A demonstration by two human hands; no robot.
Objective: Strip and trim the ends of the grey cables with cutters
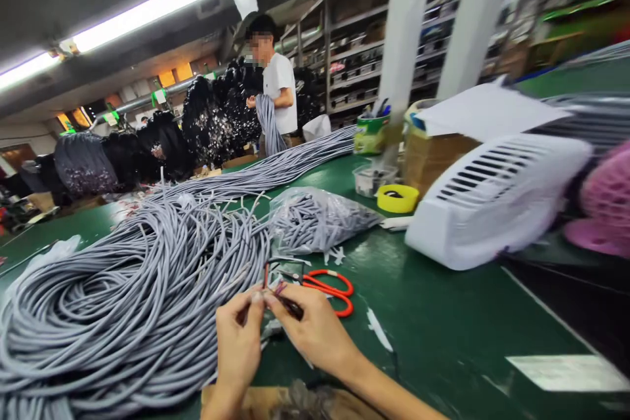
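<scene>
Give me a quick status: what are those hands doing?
Left hand and right hand pinch thin wire ends together. Grey cable pile at left. Red-handled scissors just behind the right hand.

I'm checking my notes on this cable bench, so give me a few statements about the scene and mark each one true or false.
1. Both hands, left hand and right hand, pinch thin wire ends. True.
2. The scissors have blue handles. False: they are red-orange.
3. A grey cable pile lies left of the hands. True.
4. The white fan sits on the cable pile. False: it rests on the green table, at the right.
</scene>
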